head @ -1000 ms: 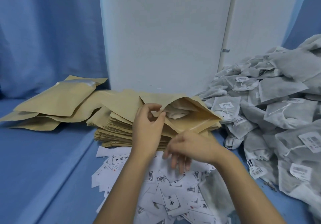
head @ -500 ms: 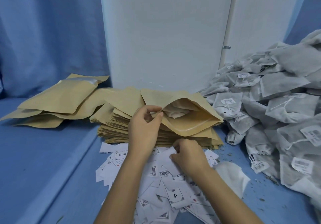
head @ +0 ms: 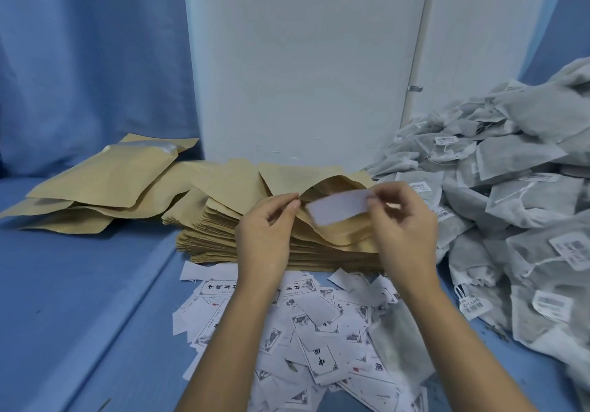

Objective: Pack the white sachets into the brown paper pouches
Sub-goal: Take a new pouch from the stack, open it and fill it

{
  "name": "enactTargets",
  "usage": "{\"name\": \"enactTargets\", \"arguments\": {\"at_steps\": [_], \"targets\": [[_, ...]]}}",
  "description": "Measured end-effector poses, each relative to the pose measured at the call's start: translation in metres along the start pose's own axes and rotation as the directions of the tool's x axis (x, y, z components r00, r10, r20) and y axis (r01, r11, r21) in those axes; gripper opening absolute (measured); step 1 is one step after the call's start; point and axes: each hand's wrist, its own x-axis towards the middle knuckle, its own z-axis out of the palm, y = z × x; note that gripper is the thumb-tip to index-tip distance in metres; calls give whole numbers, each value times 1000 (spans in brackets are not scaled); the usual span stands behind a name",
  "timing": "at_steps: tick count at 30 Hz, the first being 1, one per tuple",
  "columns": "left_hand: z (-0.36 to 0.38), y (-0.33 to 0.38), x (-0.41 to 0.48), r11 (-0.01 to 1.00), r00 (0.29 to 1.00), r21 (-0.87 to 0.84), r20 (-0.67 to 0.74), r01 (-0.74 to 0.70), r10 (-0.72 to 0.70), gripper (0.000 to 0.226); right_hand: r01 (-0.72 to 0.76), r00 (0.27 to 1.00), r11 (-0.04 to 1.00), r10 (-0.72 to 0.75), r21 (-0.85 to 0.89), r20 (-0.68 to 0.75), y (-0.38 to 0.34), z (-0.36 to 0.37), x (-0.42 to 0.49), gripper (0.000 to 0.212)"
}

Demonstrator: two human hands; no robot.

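1. Whereas the right hand (head: 405, 220) was down among the printed paper slips (head: 319, 331) half a second ago, it now pinches one white slip (head: 338, 208) at the mouth of the open pouch (head: 338, 242).
2. The left hand (head: 268, 229) still pinches that pouch's near rim, on top of the stack of brown pouches (head: 217, 239).
3. The white sachets (head: 526, 207) lie heaped at right, against the stack; loose pouches (head: 95, 188) overlap at left.
4. The slip and the right hand hide the pouch's inside.

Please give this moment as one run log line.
left hand: pinches upper lip of open pouch | right hand: holds white paper slip at pouch mouth | pouch stack: under open pouch | sachet pile: at right
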Motion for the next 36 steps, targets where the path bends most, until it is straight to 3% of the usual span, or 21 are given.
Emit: {"name": "enactTargets", "arguments": {"at_steps": [1, 3, 8, 11, 17, 22, 25, 28, 30, 32, 34, 36], "targets": [[0, 0, 0, 1000, 1000, -3, 0, 1, -1, 19, 57, 993, 998, -60, -40, -103, 2, -1, 1, 16], [0, -1, -1, 1000, 1000, -3, -1, 4, -4, 20, 152, 973, 974, -177, -165, -147, 7, 0, -1, 11], [0, -1, -1, 1000, 1000, 6, -12, 2, -2, 23, 359, 933, 821, -302, -444, 196, 21, 10, -11, 11], [0, 0, 0, 1000, 1000, -1, -22, 5, -5, 24, 370, 927, 748, -258, -551, 273, 24, 17, -11, 16], [0, -1, 0, 1000, 999, -15, -33, 1, -2, 24, 322, 926, 720, -105, -614, 362, 24, 39, 10, 23], [2, -1, -1, 999, 1000, -33, -31, -2, 1, 24, 253, 887, 686, 116, -682, 446, 28, 51, 26, 30], [2, -2, 0, 1000, 999, -29, -41, 5, -6, 24, 168, 913, 753, 125, -636, 389, 28, 50, 22, 24], [2, -1, 0, 998, 999, -63, -43, 26, -29, 22, 180, 977, 895, -116, -408, 177, 22, 47, 1, 18], [4, -1, 0, 998, 998, -59, -59, 34, -38, 21, 382, 924, 883, -361, -272, 123, 17, 46, -16, 19], [5, 0, 1, 991, 994, -112, -67, 77, -85, 18, 569, 820, 784, -521, -248, 236, 20, 47, -33, 28], [6, 1, 1, 961, 984, -232, -53, 152, -169, 14, 482, 848, 845, -385, -231, 363, 23, 51, -41, 38], [8, 3, 1, 932, 970, -298, -63, 207, -236, 9, 117, 913, 982, -46, -151, 405, 18, 60, -43, 47]]}}
